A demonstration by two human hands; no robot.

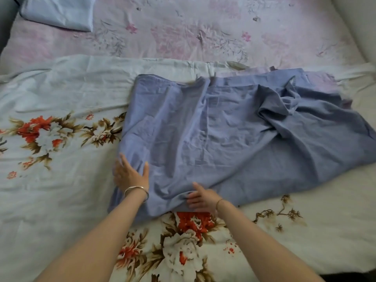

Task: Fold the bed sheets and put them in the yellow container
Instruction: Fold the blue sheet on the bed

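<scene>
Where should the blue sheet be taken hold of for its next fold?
Probably the near-left corner of the blue sheet, from the near side, beside the left hand: there the cloth lies flat with a straight edge. The right part is bunched, so a grip there would gather uneven layers.

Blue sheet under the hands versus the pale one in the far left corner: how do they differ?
The blue sheet is darker; the pale sheet is lighter. The blue sheet lies spread out and rumpled; the pale sheet is folded into a compact bundle. Both rest on the bed.
</scene>
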